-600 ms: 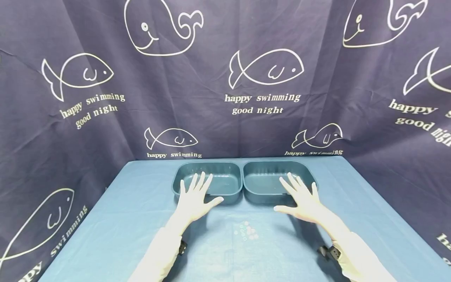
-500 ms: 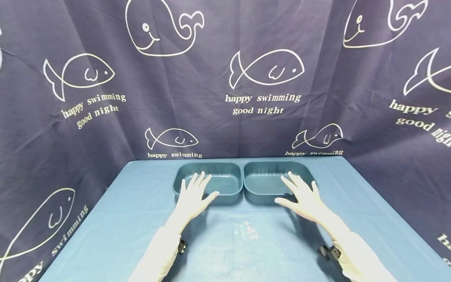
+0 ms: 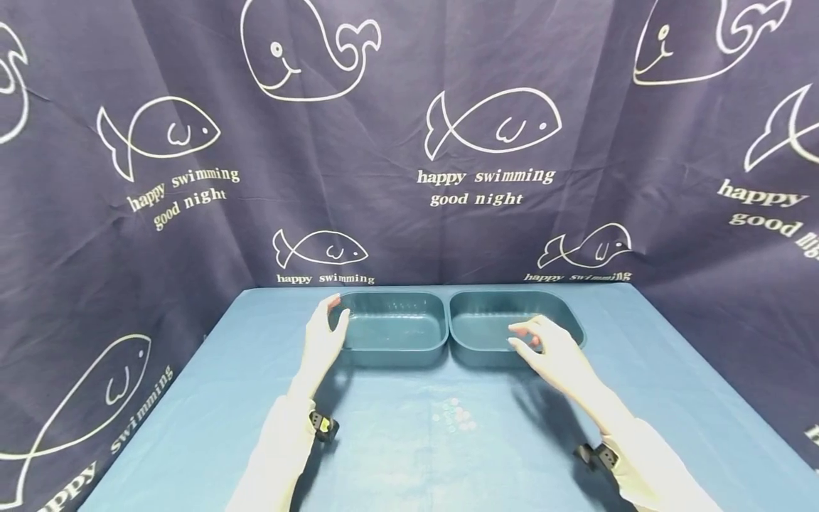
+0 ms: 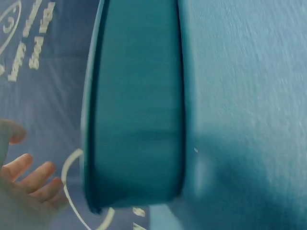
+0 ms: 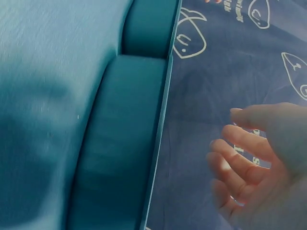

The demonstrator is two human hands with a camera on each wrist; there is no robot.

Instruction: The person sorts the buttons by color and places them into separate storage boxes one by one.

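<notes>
Two dark teal plastic bins stand side by side at the table's far edge. Over the left end of the left bin [image 3: 395,358] is my left hand [image 3: 320,341], its thumb and fingers apart and bent, with nothing between them. My right hand [image 3: 555,352] hovers over the front of the right bin [image 3: 483,358], fingers loosely curved and holding nothing. In the left wrist view the left hand [image 4: 33,187] lies beyond the rim of the bin wall [image 4: 136,105]. The right wrist view shows relaxed right fingers [image 5: 240,160] apart from the bin wall [image 5: 122,143].
A small cluster of pale pink and greenish round pieces [image 3: 462,416] lies on the blue cloth-covered table [image 3: 397,455] in front of the bins. A dark curtain [image 3: 358,163] with white fish and whale drawings surrounds the table. Each wrist wears a small black camera [image 3: 324,425].
My left hand has shifted left to the left bin's end, and its spread fingers have bent. The right hand's fingers have curved inward. The head view has shifted slightly.
</notes>
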